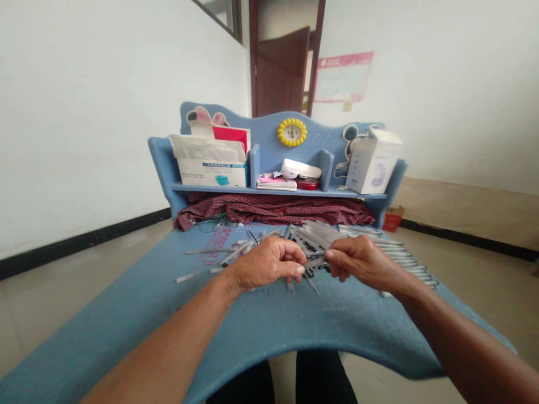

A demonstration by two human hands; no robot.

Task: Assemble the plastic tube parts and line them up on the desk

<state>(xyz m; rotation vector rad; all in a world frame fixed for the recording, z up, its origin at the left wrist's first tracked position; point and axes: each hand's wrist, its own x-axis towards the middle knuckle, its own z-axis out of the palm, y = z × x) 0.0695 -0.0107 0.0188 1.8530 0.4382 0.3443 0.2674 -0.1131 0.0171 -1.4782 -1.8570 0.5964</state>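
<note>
Above the middle of the desk, my left hand is closed, with thumb and finger at one end of a short, clear-and-grey pen. At its other end, my right hand is closed in a pinch. The fingers hide much of this piece. Just behind and beneath my hands lies a heap of clear pen parts with dark pieces among them. Left of my left hand, thin white and dark pen pieces are scattered. A row of slim white pens runs along the right, partly behind my right wrist.
The blue desk has a curved front edge. A checked cloth is bunched below the rear shelf. On that shelf stand a mask box, booklets and a white carton. One loose clear piece lies at left.
</note>
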